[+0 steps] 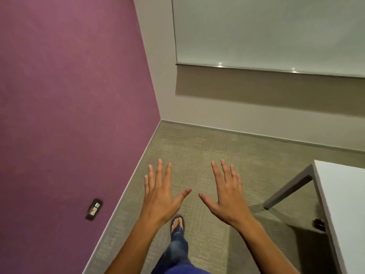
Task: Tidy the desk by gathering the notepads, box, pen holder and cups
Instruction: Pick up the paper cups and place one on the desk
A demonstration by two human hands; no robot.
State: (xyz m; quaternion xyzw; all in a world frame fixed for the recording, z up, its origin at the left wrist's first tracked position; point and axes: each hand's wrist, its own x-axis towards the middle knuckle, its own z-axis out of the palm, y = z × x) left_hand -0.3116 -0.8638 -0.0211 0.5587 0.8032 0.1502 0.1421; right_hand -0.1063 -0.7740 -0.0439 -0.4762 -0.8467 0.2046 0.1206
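My left hand (161,191) and my right hand (225,192) are held out in front of me over the carpet, palms down, fingers spread, holding nothing. A corner of the white desk (343,198) shows at the right edge, to the right of my right hand. No notepads, box, pen holder or cups are in view.
A purple wall (69,105) with a socket (94,209) runs along the left. A beige wall with a glass board (266,30) stands ahead. The desk's grey leg (288,189) slants to the carpet. My foot in a sandal (177,223) is below my hands.
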